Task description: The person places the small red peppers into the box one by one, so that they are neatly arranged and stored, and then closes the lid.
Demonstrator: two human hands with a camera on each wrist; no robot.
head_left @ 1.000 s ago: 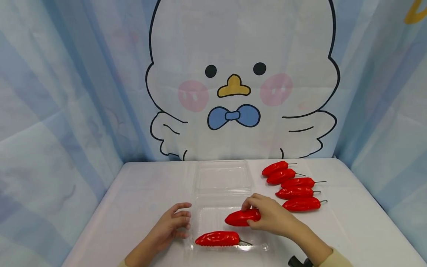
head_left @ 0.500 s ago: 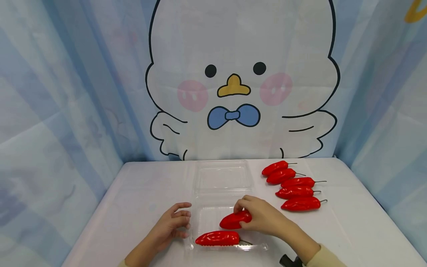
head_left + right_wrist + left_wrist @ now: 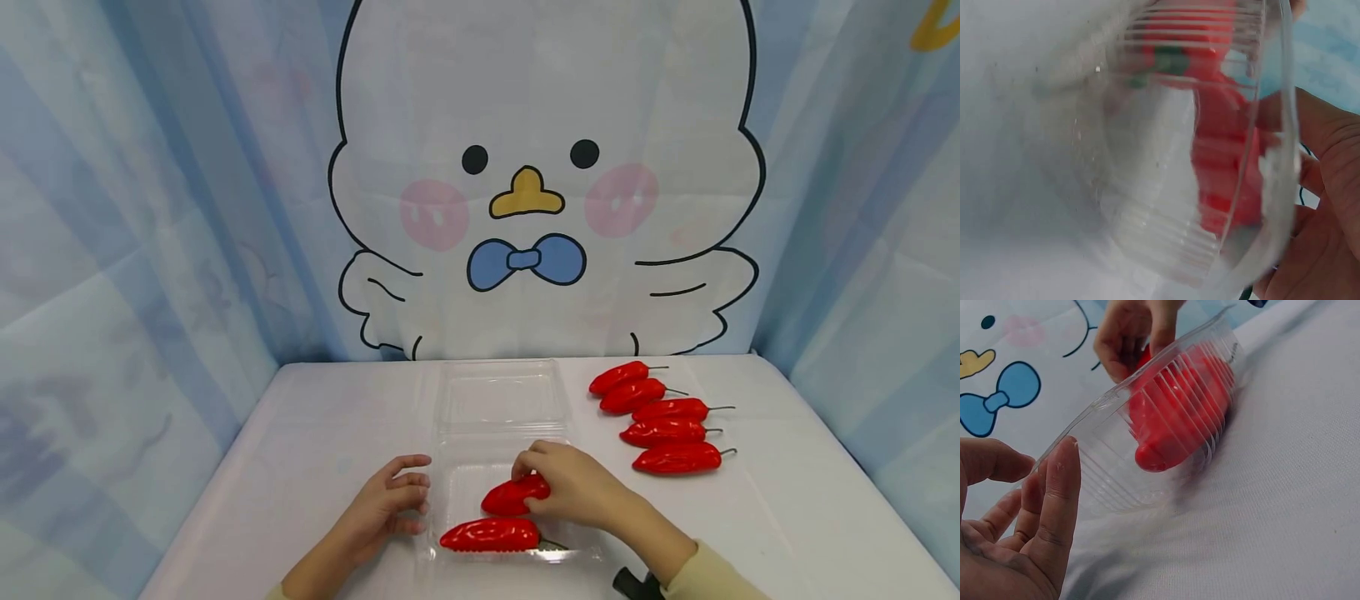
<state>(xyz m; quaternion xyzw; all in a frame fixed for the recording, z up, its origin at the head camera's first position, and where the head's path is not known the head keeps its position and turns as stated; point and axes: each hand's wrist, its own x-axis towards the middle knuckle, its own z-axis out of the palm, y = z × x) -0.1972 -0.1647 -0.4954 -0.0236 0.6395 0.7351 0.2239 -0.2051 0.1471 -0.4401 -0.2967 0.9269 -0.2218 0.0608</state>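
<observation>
Near the front of the table lies an open clear plastic clamshell box (image 3: 457, 483), its lid (image 3: 498, 400) folded back flat. A red chili pepper (image 3: 491, 534) with a thin stem rests along the box's near side. Behind it, my right hand (image 3: 573, 483) grips a second red chili pepper (image 3: 510, 497) between thumb and fingers, low inside the box. That pepper's stem end is hidden by the hand. My left hand (image 3: 386, 508) is beside the box's left edge, fingers loosely extended; in the left wrist view its fingertips (image 3: 1063, 459) are at the rim (image 3: 1094, 409).
Several more red chili peppers (image 3: 677, 458) lie in a slanting row on the right of the white table (image 3: 337, 425). A black object (image 3: 636, 583) is beneath the right wrist. Behind the table hangs a curtain (image 3: 540, 325) with a cartoon bird.
My right hand has carried its chili pepper leftward and slightly toward the pepper lying in the box. The left hand has stayed put.
</observation>
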